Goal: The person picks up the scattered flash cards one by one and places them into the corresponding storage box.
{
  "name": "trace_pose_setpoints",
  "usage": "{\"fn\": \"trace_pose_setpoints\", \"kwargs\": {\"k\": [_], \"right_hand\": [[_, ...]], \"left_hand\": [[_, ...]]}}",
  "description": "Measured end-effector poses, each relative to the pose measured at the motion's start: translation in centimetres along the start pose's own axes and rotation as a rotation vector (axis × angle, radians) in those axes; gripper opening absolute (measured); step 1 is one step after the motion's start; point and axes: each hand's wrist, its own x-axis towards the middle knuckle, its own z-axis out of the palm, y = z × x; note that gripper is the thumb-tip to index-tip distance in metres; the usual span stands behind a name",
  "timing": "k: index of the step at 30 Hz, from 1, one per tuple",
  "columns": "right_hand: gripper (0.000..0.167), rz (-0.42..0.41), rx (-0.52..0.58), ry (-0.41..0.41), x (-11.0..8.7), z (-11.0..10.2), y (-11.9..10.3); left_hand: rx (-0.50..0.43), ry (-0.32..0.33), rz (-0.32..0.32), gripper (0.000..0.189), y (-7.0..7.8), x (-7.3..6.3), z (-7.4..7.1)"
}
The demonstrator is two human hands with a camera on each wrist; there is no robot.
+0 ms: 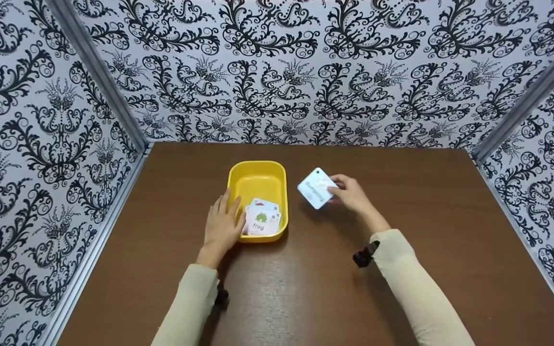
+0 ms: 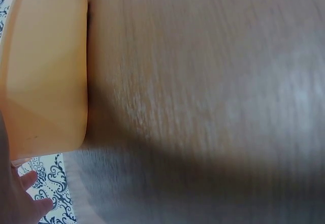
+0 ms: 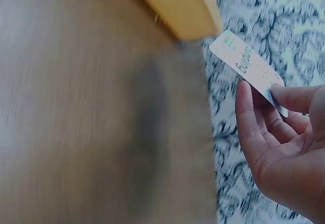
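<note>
My right hand [image 1: 351, 193] pinches a white flash card [image 1: 316, 187] by its right corner, thumb on top and fingers beneath. The card has a small punched hole at its top corner and printed lettering across it. In the right wrist view the card [image 3: 246, 64] is tilted and held up off the table. To its left stands a yellow tray [image 1: 257, 169] with a small pile of cards at its near end. Topmost is a frog card [image 1: 261, 222]. My left hand [image 1: 222, 223] rests at the tray's left rim with its fingers fairly straight and spread.
The tray sits on a brown wooden table [image 1: 402, 182]. Patterned black-and-white panels [image 1: 286, 72] rise behind it and on both sides, joined by grey corner posts. A dark strap device [image 1: 366, 254] is on the right wrist.
</note>
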Motion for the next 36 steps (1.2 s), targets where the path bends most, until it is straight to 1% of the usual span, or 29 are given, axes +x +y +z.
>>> {"fn": "trace_pose_setpoints", "kwargs": {"k": [6,10,15,19,21,23,26,30,32,36], "right_hand": [[0.034,-0.086,0.014,-0.066,0.2,2.9,-2.1],[0.032,-0.104,-0.025,-0.118,0.4,4.9,-2.9],[0.033,-0.102,-0.122,-0.177,0.2,7.3,-3.3],[0.033,-0.122,-0.235,-0.216,0.0,8.8,-3.6],[0.032,-0.138,-0.274,-0.236,-0.1,9.3,-3.5],[0.031,-0.142,-0.293,-0.256,-0.2,9.7,-3.4],[0.030,-0.155,-0.309,-0.259,-0.4,9.7,-3.0],[0.031,-0.172,-0.309,-0.217,-0.5,9.3,-2.6],[0.032,-0.172,-0.286,-0.199,-0.6,8.9,-2.4],[0.033,-0.167,-0.268,-0.169,-0.8,7.6,-2.3]], "left_hand": [[0.009,-0.015,-0.022,0.050,-0.1,0.3,0.1],[0.018,-0.024,-0.030,0.051,-0.1,0.4,0.3],[0.015,-0.029,-0.027,0.052,-0.1,0.4,0.5],[0.008,-0.019,-0.024,0.052,0.1,0.6,0.6],[0.008,-0.016,-0.021,0.051,0.2,0.7,0.7],[0.009,-0.016,-0.017,0.051,0.3,0.7,0.8],[0.007,-0.020,-0.010,0.052,0.5,0.7,0.8],[0.000,-0.016,-0.005,0.052,0.6,0.8,0.7],[-0.004,-0.015,-0.007,0.052,0.6,0.8,0.5],[0.009,-0.050,-0.021,0.054,0.5,1.0,0.1]]}}
